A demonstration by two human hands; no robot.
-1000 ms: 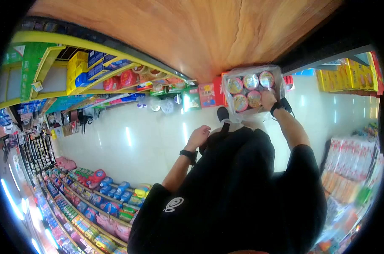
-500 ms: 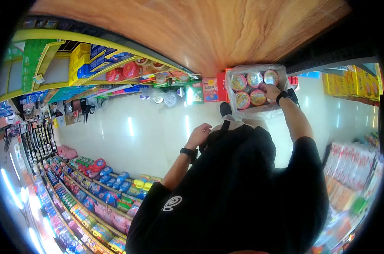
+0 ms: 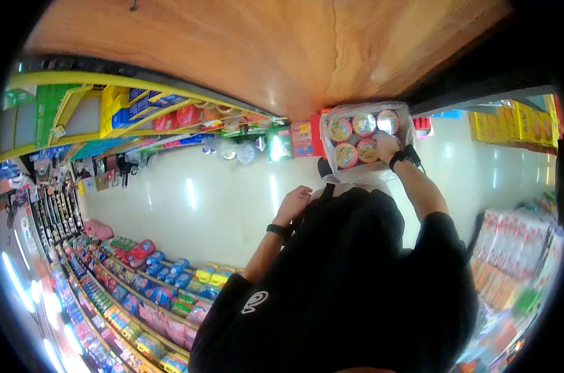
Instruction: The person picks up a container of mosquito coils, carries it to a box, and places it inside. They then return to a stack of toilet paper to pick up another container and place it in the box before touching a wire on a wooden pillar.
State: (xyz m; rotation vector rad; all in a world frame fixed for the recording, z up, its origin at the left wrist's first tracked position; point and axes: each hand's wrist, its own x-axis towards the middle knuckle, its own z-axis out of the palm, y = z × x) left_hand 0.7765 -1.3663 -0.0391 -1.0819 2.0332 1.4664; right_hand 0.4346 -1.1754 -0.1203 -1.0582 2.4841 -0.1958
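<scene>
A box lined with clear plastic [image 3: 408, 118] stands on the floor in front of my knees. In it are several round tubs with colourful printed lids [image 3: 364, 124], set in two rows. My right hand [image 3: 387, 147] reaches down into the box's near right corner, beside a pink-rimmed tub [image 3: 367, 150]. Its fingertips are hidden there, so any grip cannot be made out. Near my left knee rests my left hand [image 3: 294, 204], its fingers loosely bent and apart, with nothing visible in them. Both wrists wear dark bands.
A brown wood-grain surface [image 3: 263, 50] spans the top of the view. Red and green boxes [image 3: 282, 144] stand left of the plastic-lined box. Shelves of packaged goods [image 3: 151, 292] run along the left; yellow packs [image 3: 518, 124] and wrapped bottles [image 3: 508, 242] are at right.
My right hand has sunk lower into the box's near right corner, its fingers now more hidden. The view has shifted slightly, and my left hand stays by the knee.
</scene>
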